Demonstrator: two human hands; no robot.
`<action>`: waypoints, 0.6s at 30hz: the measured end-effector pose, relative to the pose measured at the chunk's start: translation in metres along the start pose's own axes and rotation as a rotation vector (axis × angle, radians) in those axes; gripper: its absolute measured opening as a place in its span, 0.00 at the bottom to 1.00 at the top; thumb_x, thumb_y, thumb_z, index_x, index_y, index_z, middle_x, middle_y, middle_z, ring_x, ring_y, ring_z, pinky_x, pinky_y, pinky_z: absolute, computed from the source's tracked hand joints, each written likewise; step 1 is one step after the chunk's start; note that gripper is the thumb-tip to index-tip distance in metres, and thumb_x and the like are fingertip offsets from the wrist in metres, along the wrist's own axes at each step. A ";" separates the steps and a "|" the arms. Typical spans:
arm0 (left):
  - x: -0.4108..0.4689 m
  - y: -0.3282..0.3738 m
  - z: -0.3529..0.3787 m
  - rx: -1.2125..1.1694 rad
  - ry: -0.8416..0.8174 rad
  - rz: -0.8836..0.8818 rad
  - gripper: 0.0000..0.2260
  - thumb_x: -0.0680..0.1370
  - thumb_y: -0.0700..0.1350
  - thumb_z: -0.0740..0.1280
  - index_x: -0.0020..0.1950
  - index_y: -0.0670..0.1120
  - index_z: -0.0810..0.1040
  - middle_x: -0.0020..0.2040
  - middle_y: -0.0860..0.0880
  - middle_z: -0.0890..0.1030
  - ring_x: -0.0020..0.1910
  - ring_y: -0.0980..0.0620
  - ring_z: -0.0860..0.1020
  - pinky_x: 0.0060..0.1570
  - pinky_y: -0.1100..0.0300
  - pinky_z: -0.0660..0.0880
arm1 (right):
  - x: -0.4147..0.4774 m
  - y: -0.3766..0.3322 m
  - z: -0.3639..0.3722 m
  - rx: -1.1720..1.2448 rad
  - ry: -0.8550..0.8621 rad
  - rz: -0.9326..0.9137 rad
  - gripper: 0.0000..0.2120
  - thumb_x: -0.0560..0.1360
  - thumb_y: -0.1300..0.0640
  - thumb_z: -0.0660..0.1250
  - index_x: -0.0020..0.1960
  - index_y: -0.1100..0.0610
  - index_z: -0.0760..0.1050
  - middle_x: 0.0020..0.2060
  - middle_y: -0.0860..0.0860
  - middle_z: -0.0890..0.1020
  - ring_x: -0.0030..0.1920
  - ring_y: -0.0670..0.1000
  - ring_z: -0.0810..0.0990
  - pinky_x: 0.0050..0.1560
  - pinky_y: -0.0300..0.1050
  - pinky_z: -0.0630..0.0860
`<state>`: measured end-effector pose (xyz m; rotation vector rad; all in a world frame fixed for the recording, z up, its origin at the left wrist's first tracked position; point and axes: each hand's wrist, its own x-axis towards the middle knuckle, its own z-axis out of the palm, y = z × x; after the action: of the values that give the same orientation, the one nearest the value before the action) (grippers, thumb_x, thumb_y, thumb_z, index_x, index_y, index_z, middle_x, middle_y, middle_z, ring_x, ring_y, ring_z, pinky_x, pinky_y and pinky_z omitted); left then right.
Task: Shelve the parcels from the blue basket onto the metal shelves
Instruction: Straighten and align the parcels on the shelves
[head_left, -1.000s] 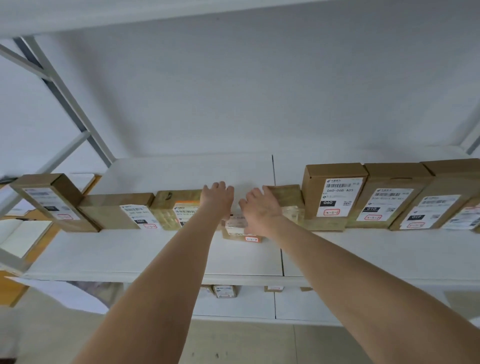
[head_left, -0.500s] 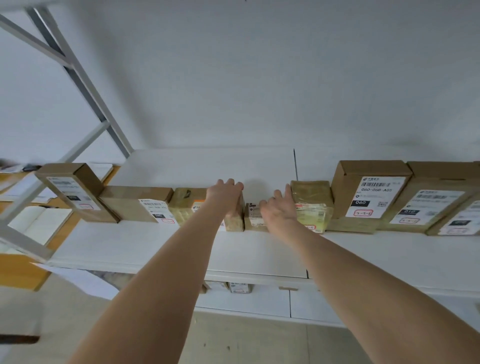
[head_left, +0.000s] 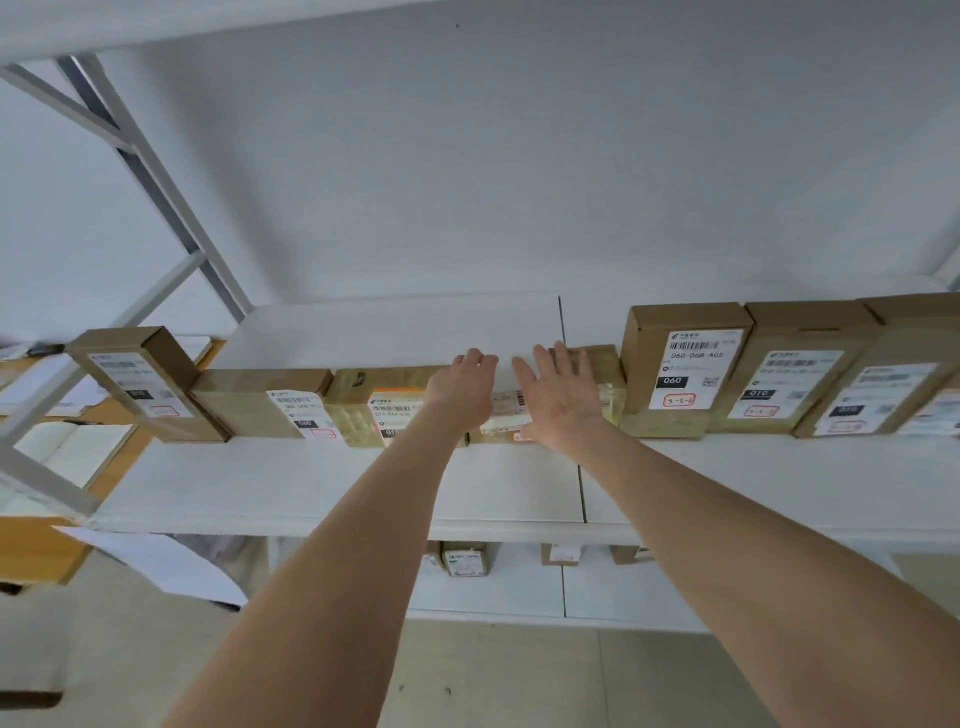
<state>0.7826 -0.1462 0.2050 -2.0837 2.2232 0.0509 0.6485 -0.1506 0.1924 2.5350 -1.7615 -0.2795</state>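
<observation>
A row of brown cardboard parcels stands along the white metal shelf. In the gap at its middle sits a small parcel with a white label. My left hand has its fingers curled over the small parcel's left top edge. My right hand lies flat with fingers spread against its right side, partly covering a tape-wrapped parcel. Another tape-wrapped parcel is just left of my left hand. The blue basket is out of view.
To the right stand tall labelled boxes, the first marked 060. On the left are a flat box and a tilted box. Grey shelf braces rise at left. A lower shelf holds small parcels.
The small parcel has gone from the shelf's front back into the gap in the row. My right hand has opened and spread its fingers. The view has tilted upward.
</observation>
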 end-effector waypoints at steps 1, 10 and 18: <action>-0.007 0.002 0.000 -0.036 0.029 -0.029 0.26 0.77 0.38 0.62 0.75 0.46 0.60 0.70 0.46 0.65 0.68 0.47 0.67 0.57 0.52 0.73 | -0.006 -0.002 0.001 -0.007 0.052 -0.016 0.44 0.74 0.41 0.67 0.78 0.52 0.45 0.77 0.57 0.50 0.77 0.62 0.45 0.75 0.62 0.47; -0.111 0.047 0.037 -0.069 0.046 -0.127 0.24 0.77 0.40 0.63 0.72 0.45 0.62 0.68 0.45 0.66 0.66 0.45 0.70 0.51 0.53 0.74 | -0.112 -0.006 0.042 0.111 0.176 -0.048 0.33 0.77 0.54 0.65 0.76 0.52 0.52 0.76 0.56 0.54 0.77 0.60 0.49 0.75 0.57 0.49; -0.172 0.084 0.129 0.016 -0.193 -0.040 0.19 0.79 0.39 0.59 0.70 0.46 0.66 0.65 0.46 0.68 0.64 0.46 0.71 0.48 0.53 0.73 | -0.188 -0.009 0.129 0.201 0.128 -0.129 0.18 0.76 0.58 0.64 0.65 0.54 0.69 0.60 0.54 0.67 0.62 0.55 0.67 0.55 0.48 0.72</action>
<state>0.7152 0.0422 0.0888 -2.0195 2.0628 0.2204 0.5712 0.0373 0.0873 2.7389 -1.6604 0.0589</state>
